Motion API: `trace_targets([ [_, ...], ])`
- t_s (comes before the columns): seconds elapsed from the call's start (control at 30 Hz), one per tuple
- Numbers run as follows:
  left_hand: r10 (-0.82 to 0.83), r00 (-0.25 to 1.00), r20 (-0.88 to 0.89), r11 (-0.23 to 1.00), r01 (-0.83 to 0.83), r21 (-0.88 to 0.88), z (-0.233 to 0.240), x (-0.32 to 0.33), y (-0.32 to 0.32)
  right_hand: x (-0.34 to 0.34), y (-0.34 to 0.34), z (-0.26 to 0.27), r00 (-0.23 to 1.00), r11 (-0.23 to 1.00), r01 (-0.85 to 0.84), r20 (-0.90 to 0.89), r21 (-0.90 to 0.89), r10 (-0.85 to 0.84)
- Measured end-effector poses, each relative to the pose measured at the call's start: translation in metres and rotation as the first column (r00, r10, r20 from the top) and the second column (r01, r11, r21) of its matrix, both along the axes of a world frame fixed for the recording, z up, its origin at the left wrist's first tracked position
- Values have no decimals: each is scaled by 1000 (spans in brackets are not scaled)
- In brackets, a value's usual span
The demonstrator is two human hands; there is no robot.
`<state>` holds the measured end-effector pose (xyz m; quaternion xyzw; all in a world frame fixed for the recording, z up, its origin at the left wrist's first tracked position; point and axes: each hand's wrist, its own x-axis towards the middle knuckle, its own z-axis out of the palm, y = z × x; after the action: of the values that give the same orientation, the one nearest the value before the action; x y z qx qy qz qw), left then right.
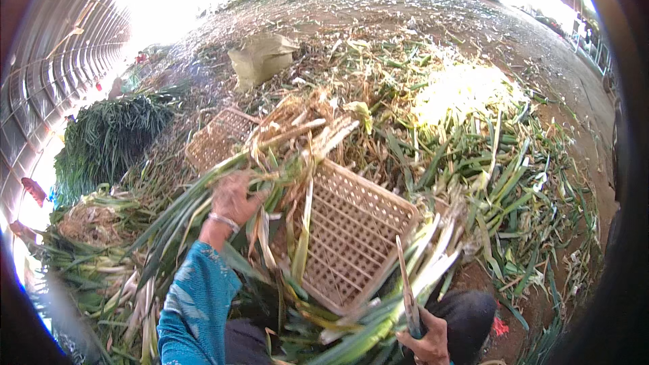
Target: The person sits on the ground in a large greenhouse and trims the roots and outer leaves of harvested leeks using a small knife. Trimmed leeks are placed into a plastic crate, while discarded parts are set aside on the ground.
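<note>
My left hand (236, 200), blurred and wearing a bracelet, is on a bunch of long green-leaved stalks, seemingly leeks (332, 139), whose pale root ends lie over a corner of an upturned plastic crate (355, 223). Whether its fingers grip the leaves is not clear. My right hand (430, 339) is closed around the handle of a knife (407, 284), its blade pointing up. Beside the knife, more leeks (433, 258) lie at the crate's right side, their roots pointing up and right.
A second crate (223, 137) lies behind the left hand, with a pale sack (261, 61) beyond it. A dark green heap of leaves (114, 134) stands at the left. Cut leaves and trimmings (512, 187) cover the ground on the right. A person's hand (23, 230) shows at the far left edge.
</note>
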<state>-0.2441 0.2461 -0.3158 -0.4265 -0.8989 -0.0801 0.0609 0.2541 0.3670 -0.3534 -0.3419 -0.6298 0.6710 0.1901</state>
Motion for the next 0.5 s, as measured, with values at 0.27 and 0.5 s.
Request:
trace_targets([
  [0.27, 437, 885, 162, 859, -357, -367, -115, -258, 12, -69, 31, 1, 955, 989, -100, 270, -112, 127],
  [0.5, 270, 952, 146, 872, -177, -457, -136, -302, 4, -99, 32, -11, 974, 988, -136, 170, -78, 148],
])
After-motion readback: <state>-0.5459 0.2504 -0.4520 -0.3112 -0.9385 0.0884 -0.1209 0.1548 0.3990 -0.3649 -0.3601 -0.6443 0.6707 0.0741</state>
